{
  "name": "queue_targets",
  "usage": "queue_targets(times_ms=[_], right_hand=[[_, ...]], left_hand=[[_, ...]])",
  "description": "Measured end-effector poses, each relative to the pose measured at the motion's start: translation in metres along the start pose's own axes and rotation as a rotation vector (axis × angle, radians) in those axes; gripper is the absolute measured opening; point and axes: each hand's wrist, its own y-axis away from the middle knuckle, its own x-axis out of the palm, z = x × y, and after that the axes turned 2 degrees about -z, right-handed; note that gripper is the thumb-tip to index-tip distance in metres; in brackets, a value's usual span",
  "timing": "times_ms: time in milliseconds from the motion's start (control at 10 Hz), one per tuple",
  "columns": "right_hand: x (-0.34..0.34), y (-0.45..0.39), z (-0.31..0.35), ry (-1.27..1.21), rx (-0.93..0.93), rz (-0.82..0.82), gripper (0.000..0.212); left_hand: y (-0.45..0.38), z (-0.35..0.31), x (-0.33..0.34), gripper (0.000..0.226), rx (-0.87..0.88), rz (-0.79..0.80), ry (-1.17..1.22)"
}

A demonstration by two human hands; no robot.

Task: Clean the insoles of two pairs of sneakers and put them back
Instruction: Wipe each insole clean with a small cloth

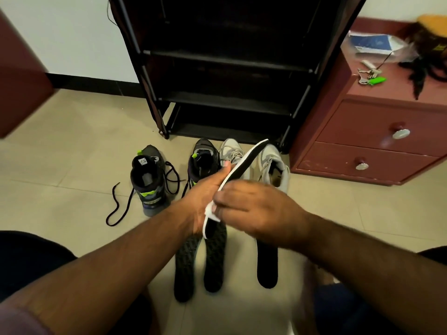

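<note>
My left hand (205,197) grips a black insole with a white edge (244,163), held slanted above the floor. My right hand (256,209) presses a small white cloth (212,212) against that insole near its lower end. On the tiles below lie three more insoles: two patterned dark ones (186,264) (215,259) and a plain black one (267,264). Two black sneakers with green accents (150,180) (204,158) stand on the floor, the left one with loose laces. A white and grey pair (273,165) stands beside them, partly hidden by the held insole.
A black shoe rack (225,68) stands against the wall behind the sneakers. A maroon drawer cabinet (377,141) at the right carries keys (370,77), a plastic bag and dark hair-like strands. My knees frame the lower corners.
</note>
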Motion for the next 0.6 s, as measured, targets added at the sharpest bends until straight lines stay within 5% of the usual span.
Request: queue_targets(times_ms=[100,300,400,600], right_hand=[[-0.004,0.002,-0.026,0.03,0.116,-0.062,0.011],[0.003,-0.001,0.003,-0.057,-0.049,0.061,0.007],[0.0,0.003,-0.032,0.031,0.081,0.045,0.013],[0.004,-0.001,0.004,-0.052,-0.057,0.029,0.009]], left_hand=[[0.001,0.001,0.005,0.062,0.07,-0.03,-0.086],[-0.008,0.001,0.005,0.045,-0.025,-0.193,-0.007],[-0.019,0.009,0.0,0.037,-0.024,-0.233,0.008],[-0.013,0.0,-0.002,0.039,-0.059,-0.154,0.029]])
